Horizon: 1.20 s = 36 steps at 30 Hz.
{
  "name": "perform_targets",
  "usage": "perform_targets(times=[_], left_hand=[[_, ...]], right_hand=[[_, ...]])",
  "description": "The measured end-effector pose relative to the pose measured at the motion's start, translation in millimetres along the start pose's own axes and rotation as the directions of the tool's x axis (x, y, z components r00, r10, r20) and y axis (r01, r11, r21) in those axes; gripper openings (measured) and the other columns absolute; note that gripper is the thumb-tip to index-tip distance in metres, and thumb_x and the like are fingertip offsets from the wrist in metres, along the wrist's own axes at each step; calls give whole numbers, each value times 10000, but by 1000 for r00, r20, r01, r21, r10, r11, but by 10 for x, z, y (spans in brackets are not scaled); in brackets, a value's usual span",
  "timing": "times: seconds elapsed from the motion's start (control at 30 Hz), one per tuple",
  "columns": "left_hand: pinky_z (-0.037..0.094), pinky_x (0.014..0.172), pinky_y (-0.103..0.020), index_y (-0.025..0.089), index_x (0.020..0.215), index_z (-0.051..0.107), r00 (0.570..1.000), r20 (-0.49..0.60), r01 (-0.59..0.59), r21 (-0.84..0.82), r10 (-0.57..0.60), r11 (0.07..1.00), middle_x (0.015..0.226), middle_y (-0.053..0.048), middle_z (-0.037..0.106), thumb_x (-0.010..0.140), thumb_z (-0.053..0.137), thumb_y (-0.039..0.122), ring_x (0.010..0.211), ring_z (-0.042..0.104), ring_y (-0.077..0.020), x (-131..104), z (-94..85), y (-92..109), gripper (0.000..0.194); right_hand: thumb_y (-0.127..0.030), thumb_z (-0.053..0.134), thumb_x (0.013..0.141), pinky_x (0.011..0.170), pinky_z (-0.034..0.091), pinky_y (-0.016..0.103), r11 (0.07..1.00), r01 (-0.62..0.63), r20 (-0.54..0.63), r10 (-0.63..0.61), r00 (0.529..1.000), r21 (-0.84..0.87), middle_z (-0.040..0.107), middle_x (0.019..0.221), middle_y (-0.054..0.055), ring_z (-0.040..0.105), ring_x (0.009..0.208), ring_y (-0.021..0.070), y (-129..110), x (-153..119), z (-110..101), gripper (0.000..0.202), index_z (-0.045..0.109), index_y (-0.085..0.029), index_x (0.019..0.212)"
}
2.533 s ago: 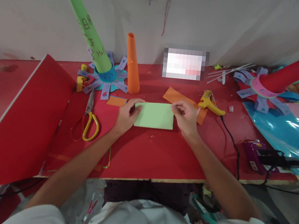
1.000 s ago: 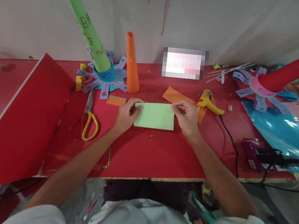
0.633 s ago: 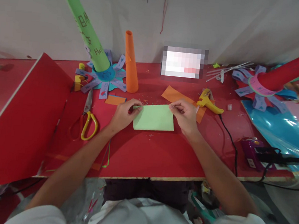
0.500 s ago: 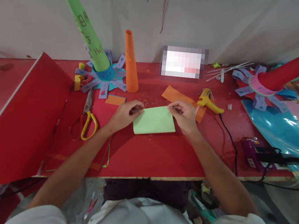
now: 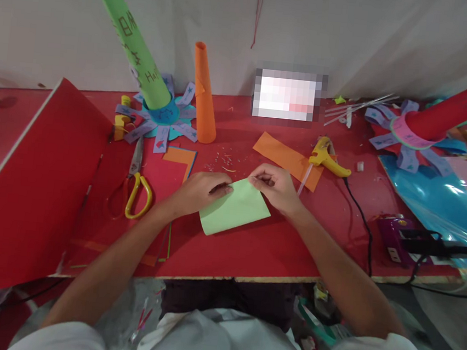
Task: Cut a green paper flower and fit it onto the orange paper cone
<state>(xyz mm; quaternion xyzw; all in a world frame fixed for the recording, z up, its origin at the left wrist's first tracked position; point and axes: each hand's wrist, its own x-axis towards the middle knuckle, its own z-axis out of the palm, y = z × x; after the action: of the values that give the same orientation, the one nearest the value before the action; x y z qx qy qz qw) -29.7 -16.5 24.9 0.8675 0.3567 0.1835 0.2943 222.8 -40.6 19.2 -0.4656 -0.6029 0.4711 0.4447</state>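
Observation:
A light green paper sheet (image 5: 233, 209) lies tilted on the red table (image 5: 251, 248), its far corner lifted between both hands. My left hand (image 5: 199, 191) pinches the sheet's upper left edge. My right hand (image 5: 276, 187) pinches the top corner right beside it, fingers nearly touching the left hand's. An orange paper strip (image 5: 287, 158) lies just beyond my right hand.
Yellow-handled scissors (image 5: 135, 185) lie left of my hands. An orange cone (image 5: 204, 95) and a green tube (image 5: 135, 39) on a paper flower stand behind. A yellow glue gun (image 5: 326, 157) with its black cord lies right. A red board (image 5: 34, 189) leans at left; blue foil (image 5: 441, 200) at right.
The green sheet has turned from square-on to tilted and slid nearer. Both hands moved closer together on its far corner. The small orange piece near the scissors is now uncovered.

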Motion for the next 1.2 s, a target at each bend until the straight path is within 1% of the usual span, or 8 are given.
perform_targets(times=[0.17, 0.4, 0.53, 0.7, 0.8, 0.9, 1.03, 1.2], left_hand=[[405, 671, -289, 229, 960, 704, 1000, 9, 15, -7, -15, 1000, 863, -23, 756, 1044, 575, 309, 745, 672, -186, -7, 30, 85, 173], [380, 657, -291, 219, 907, 661, 995, -100, 27, 0, -27, 1000, 779, -8, 684, 1045, 556, 317, 707, 630, -170, -30, 28, 84, 199], [361, 636, -282, 212, 875, 633, 977, -207, 57, 8, -54, 998, 748, 0, 654, 1017, 575, 279, 658, 567, -154, -14, -21, 24, 167], [343, 621, -277, 204, 847, 609, 955, -283, 98, 33, -85, 995, 725, 12, 627, 987, 590, 271, 628, 510, -135, 2, -94, -51, 157], [355, 622, -269, 202, 859, 606, 947, -312, 92, 25, -80, 995, 716, 24, 598, 985, 585, 260, 618, 492, -122, 0, -116, -61, 140], [361, 609, -262, 204, 832, 576, 926, -374, 66, 25, -52, 998, 688, 33, 548, 982, 595, 265, 609, 481, -117, 6, -104, -38, 162], [392, 605, -257, 209, 799, 552, 867, -497, 46, 26, -27, 999, 668, 31, 537, 998, 599, 292, 609, 487, -119, 14, -36, 36, 220], [432, 639, -261, 206, 827, 614, 812, -584, 35, 60, 7, 998, 703, 12, 635, 1005, 614, 285, 641, 554, -125, -7, 59, 117, 195]], right_hand=[[-598, 796, 868, 581, 397, 286, 1000, 4, 32, -4, 999, -11, 652, 677, 4, 577, 637, 152, 34, -8, 21, 400, 691, -219, 795], [-590, 823, 837, 623, 448, 278, 998, -25, 62, 22, 998, 55, 675, 796, 9, 611, 707, 156, 29, 0, 19, 400, 686, -227, 934], [-619, 820, 828, 571, 441, 270, 996, -76, 122, 71, 990, 37, 594, 680, -12, 540, 623, 132, 54, 5, 21, 454, 639, -208, 759], [-662, 842, 771, 517, 482, 275, 987, -152, 32, 151, 988, 57, 626, 688, -3, 548, 603, 145, 127, 15, 18, 483, 665, -215, 818], [-628, 883, 743, 589, 502, 285, 991, -119, -48, 122, 991, 58, 659, 736, 13, 597, 681, 162, 127, 23, 15, 466, 696, -214, 843], [-609, 921, 719, 722, 543, 309, 977, -91, -110, 114, 987, 195, 714, 867, 31, 655, 825, 188, 86, 19, 42, 467, 728, -234, 919], [-631, 965, 660, 962, 584, 409, 878, -159, -20, 188, 982, 452, 771, 1115, 58, 708, 1056, 258, 18, -21, 178, 590, 737, -277, 1073], [-579, 993, 652, 1123, 548, 507, 759, -239, 36, 273, 961, 606, 819, 1172, 80, 736, 1153, 311, 4, -76, 367, 591, 771, -259, 1097]])
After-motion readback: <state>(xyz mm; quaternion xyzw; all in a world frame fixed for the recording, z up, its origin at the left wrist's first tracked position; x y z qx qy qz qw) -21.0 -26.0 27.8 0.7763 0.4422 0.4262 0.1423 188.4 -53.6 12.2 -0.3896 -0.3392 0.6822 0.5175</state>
